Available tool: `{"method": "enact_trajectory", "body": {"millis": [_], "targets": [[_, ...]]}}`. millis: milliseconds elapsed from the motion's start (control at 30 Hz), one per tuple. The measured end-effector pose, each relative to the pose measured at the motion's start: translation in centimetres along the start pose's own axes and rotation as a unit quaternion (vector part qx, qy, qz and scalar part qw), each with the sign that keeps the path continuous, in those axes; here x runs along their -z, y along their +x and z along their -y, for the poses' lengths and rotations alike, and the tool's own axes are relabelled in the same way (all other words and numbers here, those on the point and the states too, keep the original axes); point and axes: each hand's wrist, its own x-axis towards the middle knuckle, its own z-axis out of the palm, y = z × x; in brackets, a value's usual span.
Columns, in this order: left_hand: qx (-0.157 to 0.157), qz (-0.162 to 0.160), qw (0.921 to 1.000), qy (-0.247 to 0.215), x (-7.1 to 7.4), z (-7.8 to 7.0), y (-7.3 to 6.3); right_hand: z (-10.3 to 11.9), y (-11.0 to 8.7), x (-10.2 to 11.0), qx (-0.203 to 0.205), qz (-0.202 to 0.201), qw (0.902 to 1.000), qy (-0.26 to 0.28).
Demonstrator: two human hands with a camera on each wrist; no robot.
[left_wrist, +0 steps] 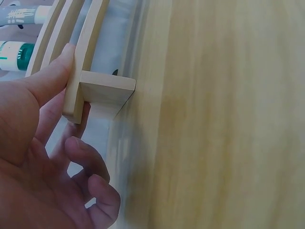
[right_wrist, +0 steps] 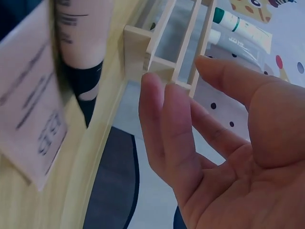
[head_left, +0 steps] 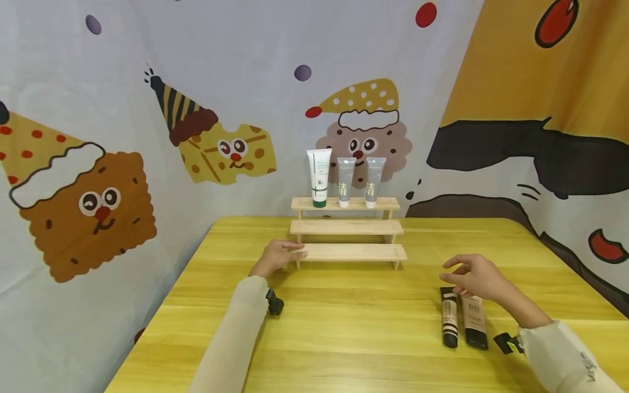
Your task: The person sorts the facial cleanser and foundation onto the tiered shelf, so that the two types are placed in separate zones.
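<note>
Slim beige-&-black plastic tube [head_left: 449, 315] & wider flat pinkish-beige BB tube [head_left: 474, 319] lie side by side on yellow wood-grain counter [head_left: 354, 322], lower right of head frame, long axes approx. vert. R hand [head_left: 478, 279] nearer: its fingers loose, holding nothing, by tubes' upper ends; grasp prob. needs dropping down-frame. L hand [head_left: 279, 257], mid-frame, pinches left end of pale wooden 3-tier stand [head_left: 354, 252].

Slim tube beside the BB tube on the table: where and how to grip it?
Probably mid-body on the slim tube, from above with the right hand. It lies flat, lengthwise away from the person, so pinch across its width: thumb on its open left side, fingers in the narrow gap beside the BB tube.
</note>
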Motion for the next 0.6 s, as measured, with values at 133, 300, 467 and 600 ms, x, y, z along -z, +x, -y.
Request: {"method": "enact_trajectory", "body": {"millis": [133, 300, 467, 600], "targets": [[0.002, -0.002, 1.0, -0.003, -0.2, 0.2, 0.2, -0.6, -1.0, 0.0, -0.007, 0.008, 0.9999, -0.012], [0.007, 0.001, 1.0, 0.001, -0.2, 0.3, 0.3, -0.8, -1.7, -0.2, -0.026, 0.038, 0.9984, -0.031], [-0.001, 0.0, 1.0, 0.005, -0.1, 0.0, 0.4, -1.1, -1.8, -0.5, -0.03, 0.065, 0.9973, -0.018], [0.003, -0.002, 1.0, 0.002, 0.0, 0.0, 0.3, -1.2, -1.6, -0.7, -0.026, 0.087, 0.9959, -0.005]]}}
